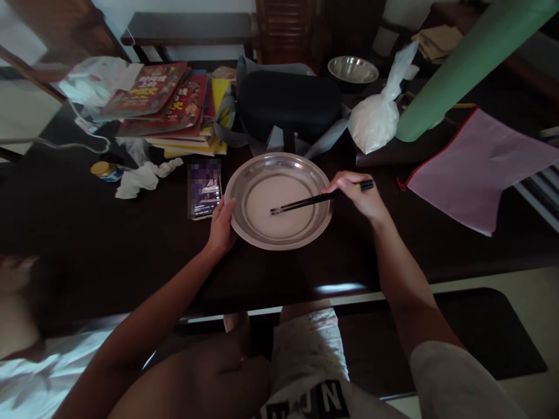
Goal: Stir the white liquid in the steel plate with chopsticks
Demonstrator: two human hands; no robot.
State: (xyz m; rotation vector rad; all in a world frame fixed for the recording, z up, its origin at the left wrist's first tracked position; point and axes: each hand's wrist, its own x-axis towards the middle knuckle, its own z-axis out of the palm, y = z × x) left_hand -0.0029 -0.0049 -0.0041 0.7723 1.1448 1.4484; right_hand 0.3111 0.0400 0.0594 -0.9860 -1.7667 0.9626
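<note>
A round metal basin [238, 230] stands on the dark table, with a pale, whitish mixture [266, 198] spread over its bottom. My left hand [222, 228] grips the basin's left rim, thumb on top. In my right hand [356, 192] is a pair of black chopsticks [303, 202], closed together. Their tips are coated white and reach down to the mixture near the basin's middle. Just left of the basin lies a phone [204, 189] with its screen lit.
Behind the basin sit a black case [288, 105], a tied bag of white powder [374, 122] and a second metal bowl [353, 70]. Books [161, 110], crumpled tissue [142, 177] and a small jar [106, 170] lie left. A green tube [458, 75] and pink pouch [471, 174] are right. Another person [17, 308] is at lower left.
</note>
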